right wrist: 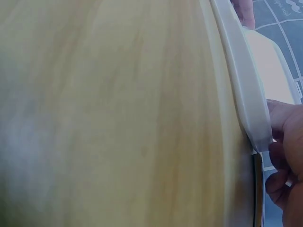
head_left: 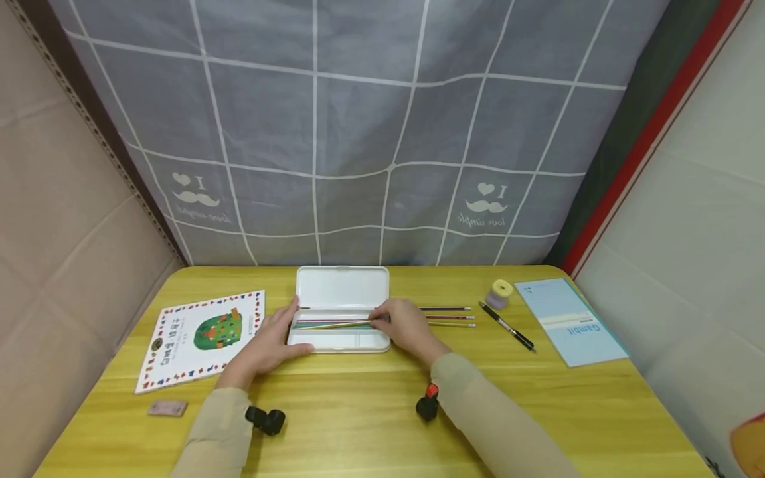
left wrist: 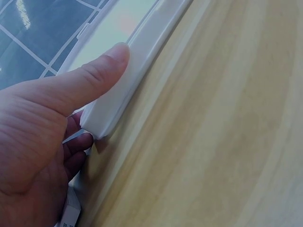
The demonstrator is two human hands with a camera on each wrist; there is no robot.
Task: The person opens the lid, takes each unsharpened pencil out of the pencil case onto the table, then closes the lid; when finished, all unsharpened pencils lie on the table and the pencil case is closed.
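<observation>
That case (head_left: 342,287) is plain white, one pencil (head_left: 335,325) gold, the surface (head_left: 346,411) yellow wood grain. The curtain (head_left: 352,119) is grey-blue with white grid lines, the sleeves (head_left: 496,411) beige, the pad (head_left: 564,322) pale blue.

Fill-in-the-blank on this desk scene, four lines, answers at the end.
1. The left hand grips the white case at its ____ end.
2. Beyond the right hand, the ends of ____ pencils show outside the case.
3. The large word printed on the blue notebook is ____.
4. The small round container near the black pen has a ____ top.

Missing words: left; three; Gambit; yellow.
</observation>
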